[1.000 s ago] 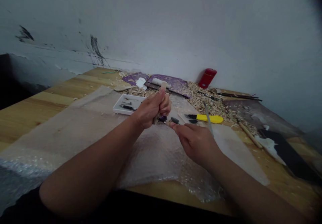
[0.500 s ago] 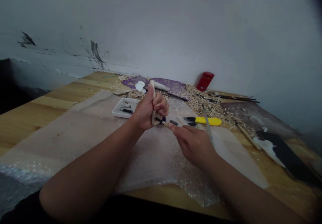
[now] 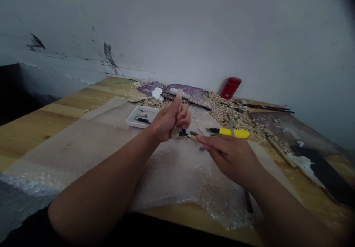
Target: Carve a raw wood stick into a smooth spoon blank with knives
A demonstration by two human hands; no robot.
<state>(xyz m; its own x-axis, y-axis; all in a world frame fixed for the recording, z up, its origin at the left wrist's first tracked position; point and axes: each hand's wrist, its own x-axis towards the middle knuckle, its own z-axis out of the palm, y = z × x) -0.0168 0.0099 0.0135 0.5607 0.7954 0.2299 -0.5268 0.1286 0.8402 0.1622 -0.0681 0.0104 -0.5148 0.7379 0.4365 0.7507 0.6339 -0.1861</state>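
Note:
My left hand (image 3: 172,119) is closed around a slim pale wooden piece (image 3: 179,92), held upright with its top end above the thumb. Its wider lower end (image 3: 174,132) shows below my fingers. In my right hand (image 3: 233,156) is a carving tool (image 3: 192,137) with a short wooden handle and a dark metal end pointing left. That end is close to the lower part of the wood; whether they touch I cannot tell. Behind my right hand lies a yellow utility knife (image 3: 234,132), with a thin metal strip (image 3: 230,124) across it.
Bubble wrap (image 3: 97,147) covers much of the wooden table (image 3: 55,117). A white tray (image 3: 130,122) holds small tools. Wood shavings (image 3: 222,106) are heaped at the back beside a red case (image 3: 231,87). A wooden stick (image 3: 281,151) and a dark flat slab (image 3: 321,173) lie at right.
My right hand has moved right, drawing the carving tool a little away from the wood. The wooden piece has turned slightly in my left hand. The whole view has shifted a bit.

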